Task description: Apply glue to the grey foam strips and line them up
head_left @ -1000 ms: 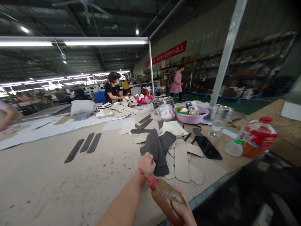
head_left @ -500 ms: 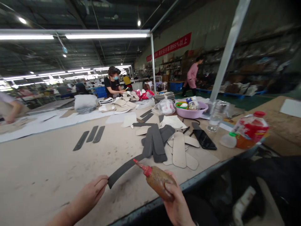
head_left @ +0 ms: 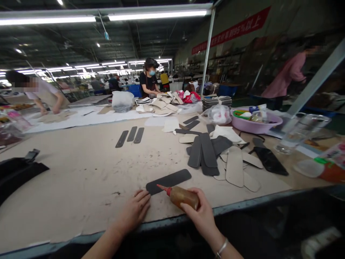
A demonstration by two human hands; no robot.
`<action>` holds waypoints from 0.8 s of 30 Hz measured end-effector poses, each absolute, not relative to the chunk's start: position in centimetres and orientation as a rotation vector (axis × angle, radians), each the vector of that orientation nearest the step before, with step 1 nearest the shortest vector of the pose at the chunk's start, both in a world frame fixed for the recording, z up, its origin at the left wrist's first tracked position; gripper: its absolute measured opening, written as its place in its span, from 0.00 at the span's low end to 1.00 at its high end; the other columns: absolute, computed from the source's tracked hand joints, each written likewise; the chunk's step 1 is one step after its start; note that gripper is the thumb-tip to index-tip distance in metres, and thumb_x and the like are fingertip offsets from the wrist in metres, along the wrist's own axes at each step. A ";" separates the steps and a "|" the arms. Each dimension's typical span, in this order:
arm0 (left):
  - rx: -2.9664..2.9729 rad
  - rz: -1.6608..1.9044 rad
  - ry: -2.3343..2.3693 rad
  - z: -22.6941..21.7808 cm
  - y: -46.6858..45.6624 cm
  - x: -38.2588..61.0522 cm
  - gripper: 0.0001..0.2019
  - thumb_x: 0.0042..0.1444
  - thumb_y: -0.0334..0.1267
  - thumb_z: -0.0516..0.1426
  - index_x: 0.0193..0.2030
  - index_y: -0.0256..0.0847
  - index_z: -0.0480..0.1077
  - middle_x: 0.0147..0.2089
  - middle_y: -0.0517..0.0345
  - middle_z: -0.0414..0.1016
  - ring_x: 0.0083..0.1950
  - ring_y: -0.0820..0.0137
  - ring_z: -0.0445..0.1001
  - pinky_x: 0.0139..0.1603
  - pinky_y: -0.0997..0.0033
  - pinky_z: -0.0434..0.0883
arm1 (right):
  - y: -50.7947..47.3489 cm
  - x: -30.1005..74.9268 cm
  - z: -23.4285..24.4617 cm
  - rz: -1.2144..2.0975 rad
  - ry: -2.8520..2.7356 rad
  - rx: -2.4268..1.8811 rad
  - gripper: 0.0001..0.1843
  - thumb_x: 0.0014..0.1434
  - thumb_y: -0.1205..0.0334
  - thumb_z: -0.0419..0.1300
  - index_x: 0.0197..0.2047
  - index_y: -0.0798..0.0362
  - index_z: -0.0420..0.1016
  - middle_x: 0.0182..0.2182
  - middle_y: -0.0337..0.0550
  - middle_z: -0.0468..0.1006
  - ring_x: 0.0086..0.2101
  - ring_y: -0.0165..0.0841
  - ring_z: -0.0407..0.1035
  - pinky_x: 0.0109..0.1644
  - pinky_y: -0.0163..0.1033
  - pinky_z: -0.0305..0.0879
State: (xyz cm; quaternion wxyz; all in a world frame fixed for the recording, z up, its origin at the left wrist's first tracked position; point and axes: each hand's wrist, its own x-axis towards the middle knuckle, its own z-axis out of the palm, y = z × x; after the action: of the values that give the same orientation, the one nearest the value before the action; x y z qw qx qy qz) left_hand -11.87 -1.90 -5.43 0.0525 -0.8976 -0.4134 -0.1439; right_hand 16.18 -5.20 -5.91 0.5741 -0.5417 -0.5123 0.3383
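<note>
In the head view, a dark strip (head_left: 172, 180) lies on the table (head_left: 88, 187) in front of the person, slanting so that its right end sits farther away than its left. The left hand (head_left: 136, 205) rests at the strip's left end, palm down, fingers side by side and slightly bent, their tips touching that end; the thumb is out of sight, so I cannot tell whether it pinches the strip. The right hand (head_left: 201, 210), on the near right side of the strip, wraps around a brown bottle (head_left: 185, 197), thumb along the near side. The bottle's red nozzle (head_left: 163, 189) points left over the strip; whether its tip touches the surface I cannot tell.

Beyond the strip to the left, three smaller dark pieces (head_left: 131, 135) lie side by side, slightly apart. Beyond it to the right is a pile of overlapping dark pieces (head_left: 207, 153), with beige pieces (head_left: 234, 167) just beside. Farther beyond the strip, also to the right, stands a purple basin (head_left: 253, 126); well beyond it, a masked co-worker (head_left: 148, 82) bends over more pieces.
</note>
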 end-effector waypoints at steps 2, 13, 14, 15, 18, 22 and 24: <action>-2.733 -0.472 -1.256 -5.9 -1.5 -11.6 0.14 0.63 0.37 0.50 0.50 0.39 0.73 0.49 0.51 0.77 0.51 0.63 0.72 0.55 0.61 0.72 | -4.8 15.3 -5.9 0.692 -1.323 -1.250 0.18 0.47 0.64 0.63 0.42 0.51 0.68 0.38 0.44 0.72 0.39 0.39 0.68 0.44 0.43 0.68; -2.670 -0.609 -1.243 -5.9 -2.2 -10.7 0.15 0.63 0.33 0.47 0.47 0.37 0.74 0.46 0.49 0.76 0.47 0.63 0.72 0.49 0.63 0.75 | -4.0 12.6 -4.3 0.611 -1.615 -1.224 0.18 0.48 0.71 0.61 0.43 0.51 0.69 0.38 0.44 0.69 0.40 0.39 0.67 0.45 0.42 0.67; -2.672 -0.607 -1.231 -5.8 -2.1 -10.7 0.15 0.63 0.33 0.47 0.47 0.37 0.74 0.46 0.49 0.76 0.47 0.63 0.72 0.49 0.63 0.75 | -4.0 12.5 -4.4 0.623 -1.625 -1.225 0.18 0.48 0.71 0.60 0.43 0.51 0.68 0.38 0.44 0.69 0.41 0.39 0.67 0.46 0.43 0.67; -2.670 -0.610 -1.217 -5.8 -2.1 -10.7 0.15 0.63 0.33 0.47 0.47 0.37 0.74 0.45 0.50 0.76 0.47 0.63 0.72 0.50 0.63 0.75 | -3.9 12.5 -4.4 0.635 -1.634 -1.225 0.18 0.48 0.71 0.60 0.44 0.50 0.68 0.39 0.44 0.69 0.41 0.39 0.67 0.46 0.43 0.67; -2.659 -0.619 -1.203 -5.9 -2.0 -10.8 0.15 0.63 0.33 0.47 0.47 0.37 0.74 0.45 0.50 0.77 0.47 0.63 0.72 0.51 0.63 0.74 | -3.9 12.8 -4.5 0.644 -1.638 -1.234 0.18 0.49 0.71 0.60 0.44 0.51 0.67 0.39 0.45 0.68 0.41 0.39 0.66 0.46 0.43 0.67; -2.647 -0.623 -1.213 -6.5 -1.8 -11.2 0.14 0.62 0.34 0.48 0.46 0.39 0.75 0.46 0.51 0.77 0.47 0.64 0.72 0.49 0.65 0.74 | -3.8 13.8 -4.2 0.589 -1.610 -1.302 0.18 0.49 0.71 0.60 0.45 0.51 0.67 0.39 0.44 0.67 0.40 0.38 0.66 0.45 0.43 0.67; -2.633 -0.635 -1.196 -6.9 -1.6 -11.5 0.14 0.62 0.35 0.49 0.46 0.40 0.75 0.46 0.52 0.77 0.47 0.64 0.72 0.49 0.65 0.74 | -3.8 14.5 -4.1 0.555 -1.589 -1.340 0.17 0.50 0.70 0.60 0.44 0.51 0.68 0.38 0.44 0.67 0.40 0.38 0.66 0.45 0.43 0.67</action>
State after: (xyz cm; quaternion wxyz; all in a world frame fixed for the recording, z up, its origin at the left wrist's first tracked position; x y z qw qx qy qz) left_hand -11.46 -1.63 -6.92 0.0902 -0.8856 -0.4024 -0.2137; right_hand 14.49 -3.79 -4.06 0.4753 -0.5479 -0.6499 0.2269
